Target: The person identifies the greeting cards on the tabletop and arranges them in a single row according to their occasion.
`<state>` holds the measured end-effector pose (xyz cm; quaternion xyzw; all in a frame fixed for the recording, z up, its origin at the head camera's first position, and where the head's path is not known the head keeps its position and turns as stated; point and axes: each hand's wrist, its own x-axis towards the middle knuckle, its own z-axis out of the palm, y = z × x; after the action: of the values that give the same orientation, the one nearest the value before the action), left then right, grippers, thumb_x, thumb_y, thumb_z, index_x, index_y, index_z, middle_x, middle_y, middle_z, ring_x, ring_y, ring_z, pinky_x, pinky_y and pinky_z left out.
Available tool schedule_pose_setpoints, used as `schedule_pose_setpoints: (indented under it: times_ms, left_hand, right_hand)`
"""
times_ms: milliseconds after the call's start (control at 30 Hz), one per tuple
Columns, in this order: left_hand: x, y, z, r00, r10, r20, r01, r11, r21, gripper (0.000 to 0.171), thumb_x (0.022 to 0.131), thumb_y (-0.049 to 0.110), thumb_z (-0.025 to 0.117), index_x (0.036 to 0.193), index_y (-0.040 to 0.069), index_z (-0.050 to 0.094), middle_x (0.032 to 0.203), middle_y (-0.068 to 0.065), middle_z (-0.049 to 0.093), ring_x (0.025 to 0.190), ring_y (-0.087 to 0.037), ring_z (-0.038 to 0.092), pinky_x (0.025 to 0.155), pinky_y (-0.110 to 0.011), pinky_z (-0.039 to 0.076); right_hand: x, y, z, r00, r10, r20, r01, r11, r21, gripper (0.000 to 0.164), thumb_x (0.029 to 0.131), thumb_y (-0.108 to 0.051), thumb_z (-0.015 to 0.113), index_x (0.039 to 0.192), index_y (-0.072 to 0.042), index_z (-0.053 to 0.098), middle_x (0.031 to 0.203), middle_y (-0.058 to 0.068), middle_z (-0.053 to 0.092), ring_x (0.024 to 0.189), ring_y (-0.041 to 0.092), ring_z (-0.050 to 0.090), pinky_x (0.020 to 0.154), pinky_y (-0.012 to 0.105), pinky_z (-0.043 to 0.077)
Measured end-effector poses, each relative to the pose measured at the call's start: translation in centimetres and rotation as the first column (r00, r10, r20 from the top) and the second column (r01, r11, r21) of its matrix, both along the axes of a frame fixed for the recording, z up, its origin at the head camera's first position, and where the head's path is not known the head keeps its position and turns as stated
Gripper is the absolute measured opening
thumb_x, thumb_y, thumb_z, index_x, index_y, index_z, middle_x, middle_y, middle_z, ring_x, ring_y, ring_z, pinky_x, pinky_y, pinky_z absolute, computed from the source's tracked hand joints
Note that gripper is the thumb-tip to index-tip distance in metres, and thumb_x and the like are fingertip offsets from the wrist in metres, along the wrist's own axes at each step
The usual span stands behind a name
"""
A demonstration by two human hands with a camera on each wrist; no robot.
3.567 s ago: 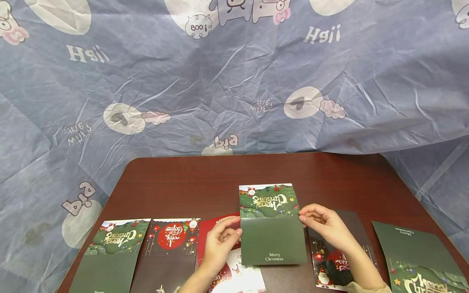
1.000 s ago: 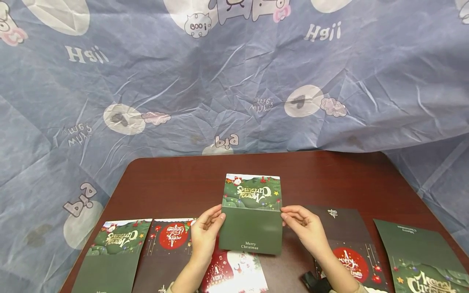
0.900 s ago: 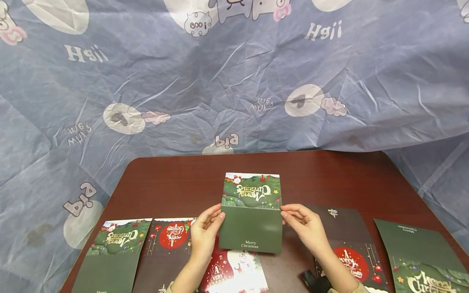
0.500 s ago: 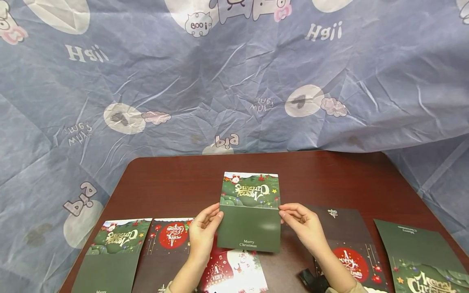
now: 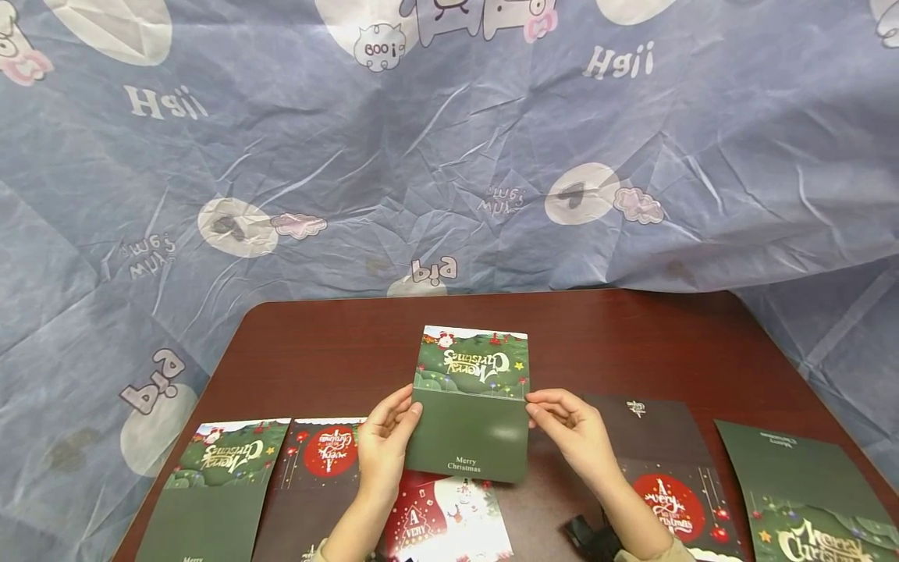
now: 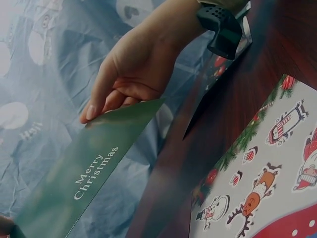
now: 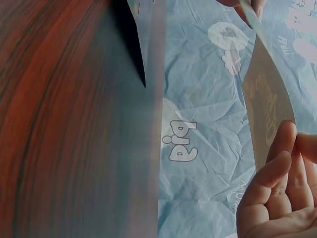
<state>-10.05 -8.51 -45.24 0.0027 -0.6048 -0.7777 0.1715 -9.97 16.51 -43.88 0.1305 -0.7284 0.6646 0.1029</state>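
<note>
A green Christmas card (image 5: 467,429) hangs unfolded above the table, crease running across it. Its upper panel carries upside-down gold "Merry Christmas" lettering; the plain lower panel has small white lettering. My left hand (image 5: 382,453) pinches the left edge near the crease, and my right hand (image 5: 572,433) pinches the right edge. Up close in the left wrist view, thumb and fingers of the left hand (image 6: 133,74) grip the card (image 6: 94,168). From the right wrist view, the card (image 7: 270,106) appears nearly edge-on and bowed, pinched by the right hand (image 7: 282,193).
On the brown table (image 5: 337,351) lie another green card (image 5: 211,499) and a dark card (image 5: 319,499) at left. A red and white card (image 5: 463,531) lies below the held one. Right of it are a dark card (image 5: 656,437) and a green card (image 5: 801,484).
Over the last few seconds both hands have carried the green card left and a little farther away, tilting it slightly clockwise. More of the dark card at right shows. The grip stays the same.
</note>
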Motion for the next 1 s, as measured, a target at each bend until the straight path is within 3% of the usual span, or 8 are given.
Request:
schedule_pose_setpoints:
  times_ms: [367,633,1000]
  left_hand:
    - [-0.1,-0.8,0.7,0.999,0.037,-0.011,-0.037,0.999,0.027,0.031,0.084,-0.004,0.066,0.113,-0.013,0.059,0.090,0.000,0.069,0.079,-0.008,0.062,0.070,-0.019,0.051]
    - [-0.4,-1.5,1.0,0.998,0.060,-0.015,-0.060,0.998,0.028,0.032,0.084,0.001,0.068,0.113,-0.009,0.061,0.092,-0.002,0.069,0.077,-0.010,0.062,0.067,-0.019,0.050]
    - [-0.7,-2.5,1.5,0.995,0.099,-0.001,-0.099,0.994,0.042,0.032,0.084,0.003,0.069,0.114,-0.007,0.063,0.090,0.001,0.068,0.075,-0.008,0.062,0.063,-0.019,0.050]
  right_hand:
    - [-0.1,-1.4,0.0,0.999,0.035,-0.021,-0.036,0.998,-0.047,0.014,0.087,0.004,0.061,0.101,0.008,0.063,0.082,0.006,0.068,0.067,0.021,0.065,0.066,0.030,0.054]
    - [-0.5,-2.4,0.0,0.999,0.039,-0.019,-0.041,0.995,-0.092,0.014,0.087,0.004,0.062,0.100,0.009,0.062,0.082,0.004,0.068,0.067,0.020,0.064,0.067,0.029,0.054]
    - [-0.9,-4.1,0.1,1.000,0.001,0.002,-0.001,0.993,-0.115,0.015,0.087,0.001,0.063,0.101,0.007,0.063,0.083,0.007,0.067,0.066,0.021,0.063,0.063,0.025,0.053]
